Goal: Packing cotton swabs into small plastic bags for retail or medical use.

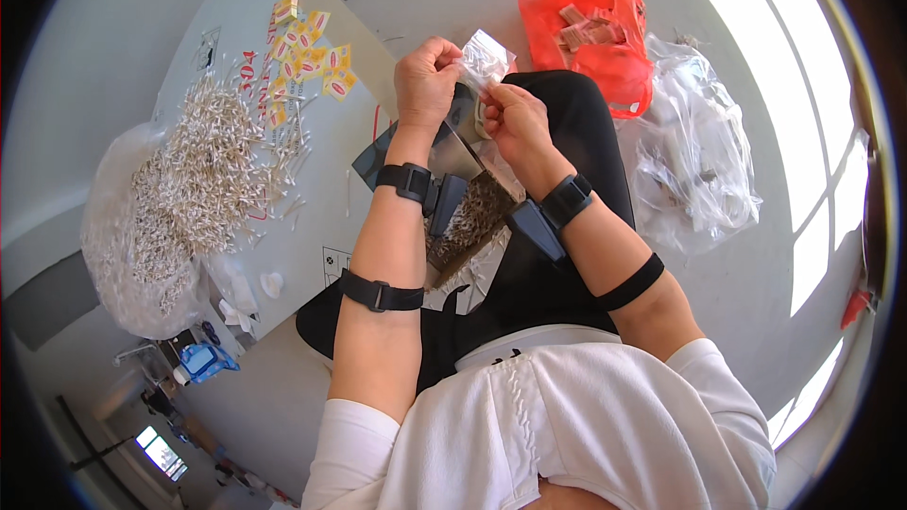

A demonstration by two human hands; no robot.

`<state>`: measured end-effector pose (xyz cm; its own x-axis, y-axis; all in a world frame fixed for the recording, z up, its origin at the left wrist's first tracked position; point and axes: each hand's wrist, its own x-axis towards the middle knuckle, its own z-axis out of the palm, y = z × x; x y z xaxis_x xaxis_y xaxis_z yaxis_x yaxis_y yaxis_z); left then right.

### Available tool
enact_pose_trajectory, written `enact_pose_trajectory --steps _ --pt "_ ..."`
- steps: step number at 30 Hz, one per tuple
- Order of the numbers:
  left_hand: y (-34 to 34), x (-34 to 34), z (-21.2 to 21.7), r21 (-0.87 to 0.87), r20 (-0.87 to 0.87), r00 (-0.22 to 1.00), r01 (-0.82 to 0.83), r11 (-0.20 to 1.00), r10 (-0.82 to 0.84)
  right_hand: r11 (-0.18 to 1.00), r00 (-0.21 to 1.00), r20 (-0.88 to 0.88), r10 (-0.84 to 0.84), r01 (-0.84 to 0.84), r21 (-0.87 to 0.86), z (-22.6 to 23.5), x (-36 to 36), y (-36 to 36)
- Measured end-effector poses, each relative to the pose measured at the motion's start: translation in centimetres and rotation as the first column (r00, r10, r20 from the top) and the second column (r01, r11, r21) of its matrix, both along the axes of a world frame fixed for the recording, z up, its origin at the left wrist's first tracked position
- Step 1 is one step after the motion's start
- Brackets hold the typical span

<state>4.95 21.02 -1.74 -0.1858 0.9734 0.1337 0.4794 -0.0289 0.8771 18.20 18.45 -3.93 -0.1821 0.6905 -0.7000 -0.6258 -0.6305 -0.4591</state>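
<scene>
My left hand point(427, 80) and my right hand point(513, 118) are raised together over my lap, both pinching a small clear plastic bag point(485, 60). The left fingers grip the bag's top left edge; the right fingers hold it lower down on the right. Below the hands, on my black-trousered lap, lies a grey tray point(444, 153) with a heap of small dark-and-pale pieces point(472, 217). Both forearms wear black straps and wrist bands. What the bag holds cannot be made out.
On the white table point(312, 179) at left lies a big pile of white cotton swabs point(203, 165), partly in a clear bag point(118, 227), with several small yellow packets point(307, 52) beyond. An orange plastic bag point(586, 19) and a heap of clear bags point(694, 161) lie on the floor at right.
</scene>
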Motion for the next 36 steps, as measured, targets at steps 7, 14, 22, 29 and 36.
enact_pose_trajectory --steps 7,14,22,29,36 --pt "0.6 -0.6 -1.6 -0.059 -0.281 0.958 0.038 0.998 -0.053 0.999 0.992 0.126 -0.014 0.02 -0.047 -1.0 -0.8 0.2" --pt "-0.6 -2.0 -0.3 -0.018 -0.288 0.954 0.079 0.997 -0.081 0.999 0.994 0.101 0.037 -0.037 -0.008 0.1 -0.9 -0.9" --pt "-2.8 -4.5 2.4 -0.16 -0.079 0.974 0.198 0.967 -0.212 0.993 0.975 0.196 0.103 -0.112 0.035 2.5 -2.1 -3.3" --pt "-4.4 -5.7 2.2 -0.182 0.108 0.99 0.107 0.977 -0.088 0.962 0.902 0.423 0.085 -0.185 0.201 1.4 -3.4 -4.5" --pt "-4.3 -5.4 1.2 -0.178 -0.108 0.993 0.035 0.983 -0.054 0.962 0.905 0.42 0.063 -0.167 0.216 0.2 -4.3 -5.0"
